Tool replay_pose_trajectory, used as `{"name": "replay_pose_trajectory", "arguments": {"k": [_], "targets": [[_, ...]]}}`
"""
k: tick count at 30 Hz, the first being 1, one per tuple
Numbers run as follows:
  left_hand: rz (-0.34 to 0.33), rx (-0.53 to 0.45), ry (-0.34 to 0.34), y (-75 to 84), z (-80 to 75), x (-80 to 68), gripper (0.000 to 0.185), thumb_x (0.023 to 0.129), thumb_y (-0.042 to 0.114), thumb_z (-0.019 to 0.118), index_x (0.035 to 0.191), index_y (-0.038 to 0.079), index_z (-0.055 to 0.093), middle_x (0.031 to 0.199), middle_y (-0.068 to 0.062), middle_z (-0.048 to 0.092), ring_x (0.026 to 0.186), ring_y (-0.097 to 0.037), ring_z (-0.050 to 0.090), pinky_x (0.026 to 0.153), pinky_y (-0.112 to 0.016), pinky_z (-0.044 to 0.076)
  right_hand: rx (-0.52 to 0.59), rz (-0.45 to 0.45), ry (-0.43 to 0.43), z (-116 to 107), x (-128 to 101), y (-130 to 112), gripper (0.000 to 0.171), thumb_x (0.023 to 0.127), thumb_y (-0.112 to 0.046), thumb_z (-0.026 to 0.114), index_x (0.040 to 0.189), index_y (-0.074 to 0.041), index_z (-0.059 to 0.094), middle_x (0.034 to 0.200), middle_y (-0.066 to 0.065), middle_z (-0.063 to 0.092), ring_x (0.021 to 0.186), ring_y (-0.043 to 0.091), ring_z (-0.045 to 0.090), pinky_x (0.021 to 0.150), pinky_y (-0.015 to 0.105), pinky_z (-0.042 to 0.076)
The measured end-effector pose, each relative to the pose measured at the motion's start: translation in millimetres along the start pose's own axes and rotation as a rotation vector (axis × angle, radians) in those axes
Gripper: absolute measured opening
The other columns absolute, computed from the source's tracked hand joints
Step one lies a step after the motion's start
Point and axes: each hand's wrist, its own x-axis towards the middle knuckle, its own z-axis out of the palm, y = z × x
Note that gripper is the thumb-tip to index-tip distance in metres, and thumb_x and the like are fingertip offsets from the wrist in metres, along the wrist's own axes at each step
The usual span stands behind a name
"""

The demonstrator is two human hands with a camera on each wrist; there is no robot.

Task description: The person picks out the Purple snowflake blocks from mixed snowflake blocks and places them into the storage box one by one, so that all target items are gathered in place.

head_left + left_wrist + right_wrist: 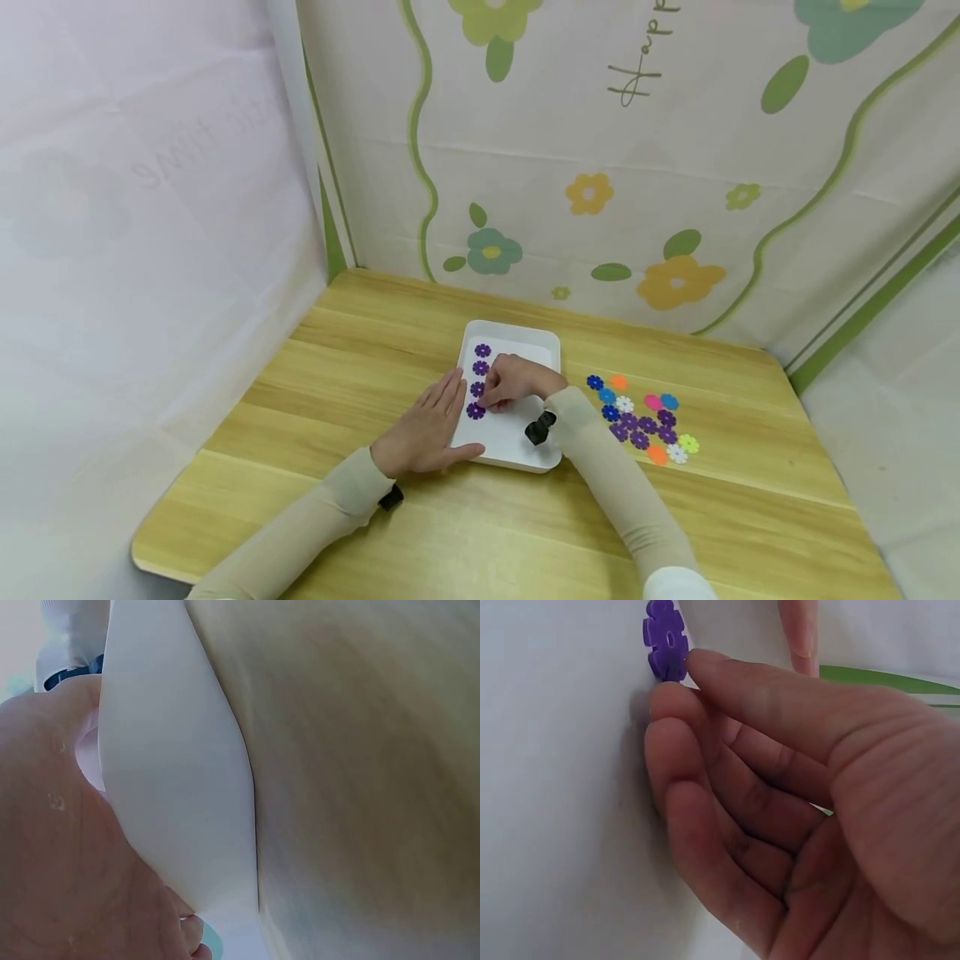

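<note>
A white tray (510,450) lies on the table, with several purple flower-shaped plastic discs (483,350) in a column along its left side. The thumb and index finger of my right hand (512,379) pinch the edge of the nearest purple disc (476,411). In the right wrist view this disc (666,641) sits at the fingertips, and the other fingers curl in toward the palm. My left hand (426,425) rests along the tray's left rim with straight fingers, its thumb by the near corner. The tray's outer wall (176,765) fills much of the left wrist view.
Right of the tray, loose discs in purple, blue, white, pink, orange and yellow lie in a cluster (637,422) on the wooden table (757,433). Flower-printed cloth (525,125) hangs behind the table's far edge.
</note>
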Motion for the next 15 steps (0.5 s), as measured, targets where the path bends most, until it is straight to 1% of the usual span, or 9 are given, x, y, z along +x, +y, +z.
{"name": "replay_pose_trajectory", "arguments": {"k": [3, 5, 6, 8, 10, 12, 15], "targets": [[0.008, -0.007, 0.007, 0.2, -0.3, -0.9, 0.108, 0.102, 0.078, 0.035, 0.165, -0.008, 0.017, 0.177, -0.025, 0.004, 0.166, -0.039, 0.005, 0.135, -0.052, 0.018, -0.033, 0.009, -0.007, -5, -7, -1, 0.020, 0.097, -0.027, 0.079, 0.080, -0.017, 0.081, 0.073, -0.003, 0.076, 0.065, 0.009, 0.066, 0.066, 0.021, 0.054], [0.010, 0.001, 0.003, 0.4, -0.4, -1.5, 0.108, 0.102, 0.077, 0.036, 0.165, -0.008, 0.017, 0.177, -0.025, 0.005, 0.166, -0.039, 0.005, 0.135, -0.052, 0.018, -0.052, -0.003, 0.001, -9, -13, 0, 0.016, 0.097, -0.027, 0.078, 0.083, -0.018, 0.081, 0.076, -0.005, 0.076, 0.069, 0.008, 0.068, 0.069, 0.022, 0.056], [0.010, -0.004, 0.005, 0.8, -1.2, -2.0, 0.107, 0.103, 0.075, 0.039, 0.165, -0.009, 0.018, 0.177, -0.026, 0.006, 0.166, -0.039, 0.006, 0.135, -0.052, 0.018, -0.065, -0.019, 0.007, -13, -18, 1, 0.015, 0.097, -0.026, 0.078, 0.085, -0.018, 0.081, 0.078, -0.006, 0.076, 0.071, 0.008, 0.069, 0.070, 0.023, 0.057], [0.007, 0.008, 0.000, 1.6, -1.9, -2.5, 0.106, 0.103, 0.075, 0.039, 0.165, -0.009, 0.018, 0.177, -0.026, 0.007, 0.166, -0.039, 0.006, 0.135, -0.051, 0.018, -0.108, -0.074, 0.037, -21, -28, 2, 0.011, 0.098, -0.025, 0.078, 0.090, -0.018, 0.080, 0.083, -0.006, 0.077, 0.075, 0.006, 0.070, 0.074, 0.023, 0.058], [-0.001, 0.020, -0.013, 2.9, -4.1, -2.7, 0.105, 0.103, 0.074, 0.040, 0.165, -0.008, 0.018, 0.177, -0.026, 0.007, 0.166, -0.039, 0.006, 0.135, -0.051, 0.019, -0.142, -0.129, 0.076, -29, -42, 6, 0.008, 0.098, -0.022, 0.078, 0.096, -0.015, 0.081, 0.089, -0.006, 0.078, 0.080, 0.005, 0.070, 0.078, 0.023, 0.060], [-0.006, 0.025, -0.018, 4.5, -6.6, -3.2, 0.105, 0.103, 0.074, 0.040, 0.165, -0.008, 0.017, 0.177, -0.025, 0.006, 0.166, -0.039, 0.007, 0.135, -0.050, 0.019, -0.173, -0.179, 0.115, -35, -59, 12, 0.012, 0.098, -0.022, 0.077, 0.103, -0.011, 0.080, 0.095, -0.005, 0.079, 0.083, 0.003, 0.070, 0.080, 0.023, 0.060], [-0.008, 0.037, -0.025, 5.9, -9.1, -3.9, 0.105, 0.103, 0.074, 0.038, 0.166, -0.007, 0.017, 0.177, -0.025, 0.006, 0.166, -0.039, 0.006, 0.135, -0.050, 0.018, -0.165, -0.199, 0.153, -41, -86, 22, 0.020, 0.099, -0.020, 0.076, 0.113, -0.006, 0.078, 0.101, -0.003, 0.079, 0.088, 0.004, 0.071, 0.083, 0.023, 0.061]]}}
